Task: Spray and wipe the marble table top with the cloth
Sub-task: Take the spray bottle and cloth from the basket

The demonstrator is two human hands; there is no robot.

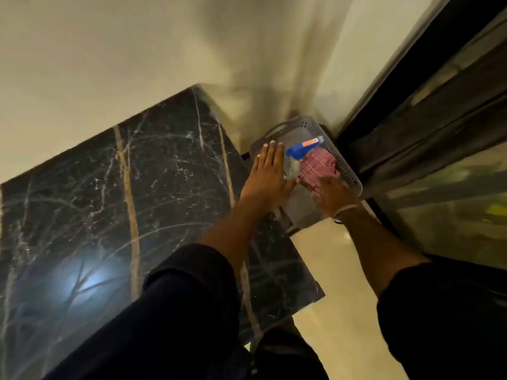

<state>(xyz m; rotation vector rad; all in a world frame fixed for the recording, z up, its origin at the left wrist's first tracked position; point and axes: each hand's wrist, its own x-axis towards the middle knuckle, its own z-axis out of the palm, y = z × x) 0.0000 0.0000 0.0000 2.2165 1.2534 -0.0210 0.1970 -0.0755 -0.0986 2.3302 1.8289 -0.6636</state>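
A black marble table top [109,201] with white and tan veins fills the left and middle. To its right a grey perforated basket [347,171] sits on the floor by the wall. Inside it lie a clear spray bottle with a blue head [297,152] and a pink checked cloth [318,167]. My left hand [267,174] hovers flat over the basket's left edge, fingers extended, just left of the bottle. My right hand [333,194] is blurred at the cloth's near edge; whether it grips the cloth is unclear.
A cream wall [137,50] runs behind the table. A dark-framed glass door [439,133] stands to the right of the basket. Pale floor [337,311] shows between the table's right edge and the door. A lamp glare [82,281] reflects on the marble.
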